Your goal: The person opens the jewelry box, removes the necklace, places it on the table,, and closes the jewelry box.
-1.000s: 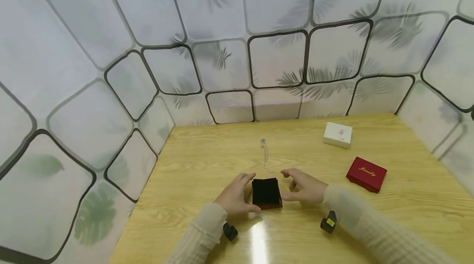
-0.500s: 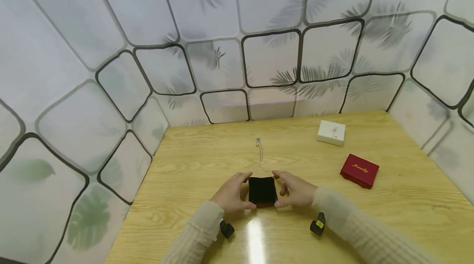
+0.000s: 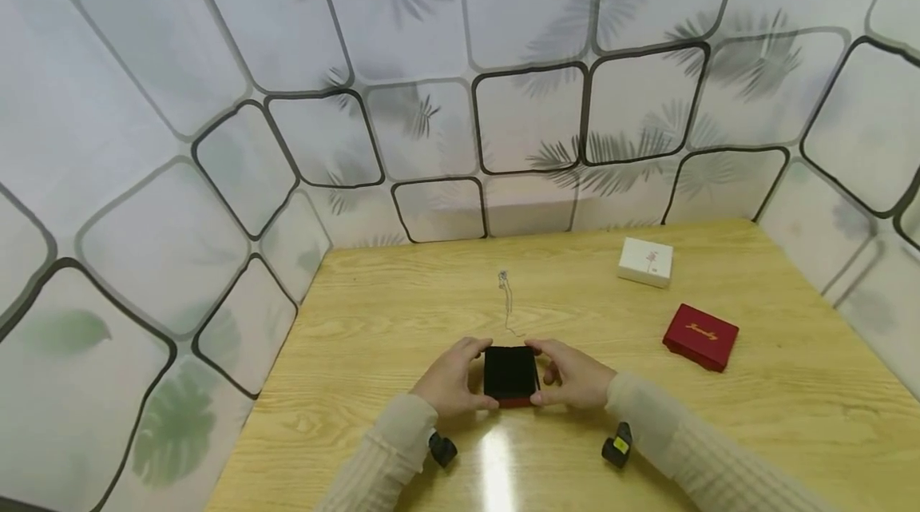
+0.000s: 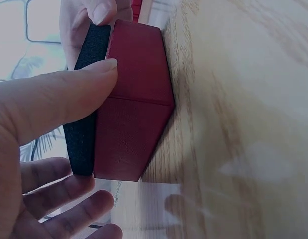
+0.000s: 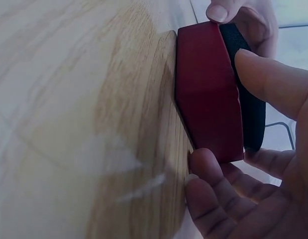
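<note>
In front of me a black foam pad (image 3: 509,371) sits on a red jewelry box base (image 4: 134,135), sticking up above the rim. My left hand (image 3: 453,379) pinches the pad from the left, thumb at its near corner and fingertips at the far one. From the right, my right hand (image 3: 575,375) pinches it the same way; its thumb (image 5: 253,67) lies along the seam between pad and box. Just beyond, a thin silver necklace (image 3: 508,300) lies stretched out on the table.
A red lid (image 3: 700,336) with gold "Jewelry" lettering lies to the right on the wooden table (image 3: 374,312). Behind it is a white box (image 3: 645,263) with a pink print. A patterned curtain (image 3: 532,128) encloses the table's back and sides.
My right hand has moved left, from beside the box onto the pad's right edge. The left hand's fingers have stayed at the left edge. The pad looks squarer on the box.
</note>
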Demonstrator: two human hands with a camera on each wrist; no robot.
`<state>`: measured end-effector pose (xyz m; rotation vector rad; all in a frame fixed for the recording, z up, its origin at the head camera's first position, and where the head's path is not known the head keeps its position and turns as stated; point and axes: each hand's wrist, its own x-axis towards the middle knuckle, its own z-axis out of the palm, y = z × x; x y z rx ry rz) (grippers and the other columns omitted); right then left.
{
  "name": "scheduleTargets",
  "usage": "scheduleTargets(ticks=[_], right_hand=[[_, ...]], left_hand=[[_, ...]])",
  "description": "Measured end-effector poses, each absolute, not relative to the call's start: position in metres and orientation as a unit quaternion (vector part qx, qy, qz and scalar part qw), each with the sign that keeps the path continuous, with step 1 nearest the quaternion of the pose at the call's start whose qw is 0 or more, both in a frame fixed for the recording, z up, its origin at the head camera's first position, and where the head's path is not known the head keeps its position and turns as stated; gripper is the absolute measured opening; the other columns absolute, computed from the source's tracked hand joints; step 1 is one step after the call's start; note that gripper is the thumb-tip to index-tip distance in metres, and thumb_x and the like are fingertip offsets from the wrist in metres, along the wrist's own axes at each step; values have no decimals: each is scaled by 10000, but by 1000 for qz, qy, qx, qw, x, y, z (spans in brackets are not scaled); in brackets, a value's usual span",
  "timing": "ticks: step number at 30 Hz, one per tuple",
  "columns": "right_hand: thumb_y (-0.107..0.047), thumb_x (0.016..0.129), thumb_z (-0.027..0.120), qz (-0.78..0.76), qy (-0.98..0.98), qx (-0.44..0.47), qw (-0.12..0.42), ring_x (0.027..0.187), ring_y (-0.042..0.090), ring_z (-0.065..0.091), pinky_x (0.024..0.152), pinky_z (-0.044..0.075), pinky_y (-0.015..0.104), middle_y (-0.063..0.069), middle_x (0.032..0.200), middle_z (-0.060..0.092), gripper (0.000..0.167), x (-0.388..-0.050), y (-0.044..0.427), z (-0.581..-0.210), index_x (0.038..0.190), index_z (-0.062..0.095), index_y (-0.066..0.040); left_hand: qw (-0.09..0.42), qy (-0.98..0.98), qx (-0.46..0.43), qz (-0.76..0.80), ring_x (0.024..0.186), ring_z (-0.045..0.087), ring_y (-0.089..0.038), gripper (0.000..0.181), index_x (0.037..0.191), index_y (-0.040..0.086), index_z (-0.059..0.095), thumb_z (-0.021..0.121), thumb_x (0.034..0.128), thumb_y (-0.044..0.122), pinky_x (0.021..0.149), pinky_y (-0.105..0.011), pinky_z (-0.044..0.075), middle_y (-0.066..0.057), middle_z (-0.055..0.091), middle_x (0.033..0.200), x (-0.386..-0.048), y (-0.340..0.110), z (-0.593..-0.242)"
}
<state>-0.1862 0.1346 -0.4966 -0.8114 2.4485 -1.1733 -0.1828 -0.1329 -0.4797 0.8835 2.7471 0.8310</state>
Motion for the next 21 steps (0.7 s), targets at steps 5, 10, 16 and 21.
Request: scheduleTargets(ticks=[5,10,16,21], right_hand=[[-370,833,750,-416,849,-287,156,887,205,565,734,485,297,147,1350,471,887,-186,137,-497,1485,280,3],[-331,842,752,-421,845,-287,162,884,215,573,736,490,292,152,1332,474,849,-185,138,-495,1478,300,2],[-311,842,756,-424,842,-290,164,881,230,564,729,487,295,136,1285,490,825,-186,138,-492,1469,320,1],[-311,827,771,-422,842,-291,165,903,234,552,746,477,303,142,1280,490,844,-186,137,-493,1471,317,-8]], left_hand=[[61,912,302,270,1192,515,-211,912,1450,70,401,856,716,365,983,-386,459,-6,494,1324,-184,-133,-481],[62,913,304,265,1219,494,-220,902,1451,76,398,855,723,349,997,-392,449,-18,464,1362,-183,-133,-482],[73,912,295,275,1248,476,-235,930,1464,83,380,834,726,419,1006,-412,441,-15,447,1395,-183,-132,-481],[71,910,297,279,1230,491,-232,923,1458,84,392,831,722,428,994,-413,451,-10,464,1377,-182,-131,-481]])
